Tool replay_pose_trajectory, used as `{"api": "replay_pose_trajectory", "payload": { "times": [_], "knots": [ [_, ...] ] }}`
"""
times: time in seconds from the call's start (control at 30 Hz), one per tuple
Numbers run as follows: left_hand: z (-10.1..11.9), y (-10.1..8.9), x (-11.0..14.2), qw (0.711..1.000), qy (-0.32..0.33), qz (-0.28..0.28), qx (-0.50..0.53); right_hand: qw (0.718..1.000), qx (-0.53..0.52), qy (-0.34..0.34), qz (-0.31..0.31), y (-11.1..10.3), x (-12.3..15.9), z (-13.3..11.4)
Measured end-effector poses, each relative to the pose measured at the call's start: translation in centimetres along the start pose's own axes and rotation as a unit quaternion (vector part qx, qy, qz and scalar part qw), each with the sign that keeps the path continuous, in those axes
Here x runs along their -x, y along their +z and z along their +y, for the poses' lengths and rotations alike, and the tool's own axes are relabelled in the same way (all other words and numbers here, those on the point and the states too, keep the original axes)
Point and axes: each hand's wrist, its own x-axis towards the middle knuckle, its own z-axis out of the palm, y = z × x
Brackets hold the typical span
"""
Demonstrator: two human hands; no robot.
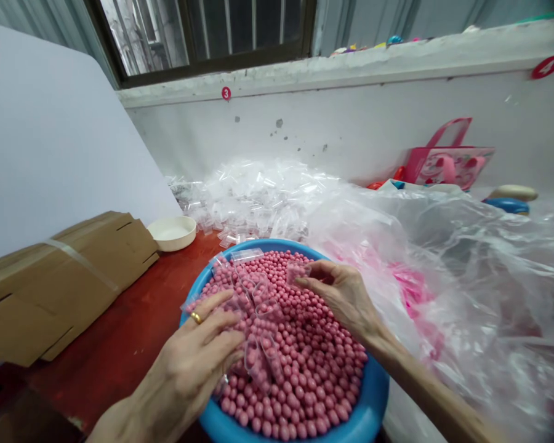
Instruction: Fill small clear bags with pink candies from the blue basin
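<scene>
A blue basin full of round pink beads stands in front of me. Several small clear plastic boxes with pink beads inside lie on the loose beads at the basin's left. My left hand, a gold ring on one finger, rests over these boxes with its fingers stretched out and a little apart; its thumb is hidden. Over the far right of the beads, my right hand pinches one small clear box between thumb and fingers. Pink beads show in or through that box.
Behind the basin is a heap of clear plastic boxes. Clear plastic sheeting covers the right side. Flattened cardboard and a shallow cream dish lie on the red table. A pink bag stands against the wall.
</scene>
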Motion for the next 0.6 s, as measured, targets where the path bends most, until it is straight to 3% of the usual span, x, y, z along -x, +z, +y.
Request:
{"api": "replay_pose_trajectory", "payload": {
  "times": [0.13, 0.33, 0.47, 0.6],
  "knots": [
    [-1.7, -0.9, -2.0, 1.000, -0.004, -0.026, -0.004, 0.996, 0.065, -0.065, 0.000, 2.5, -2.8, 1.0],
    [-6.5, -0.7, -3.5, 0.984, -0.103, -0.138, 0.037, 0.987, 0.111, -0.087, -0.078, 5.2, -4.2, 1.9],
    [-10.2, 1.0, -4.9, 0.971, -0.146, -0.187, 0.017, 0.981, 0.142, -0.091, -0.100, 5.6, -4.4, 1.8],
    [-13.4, 3.7, -6.4, 0.966, -0.142, -0.216, 0.002, 0.978, 0.166, -0.088, -0.095, 6.3, -4.6, 2.1]
  ]
}}
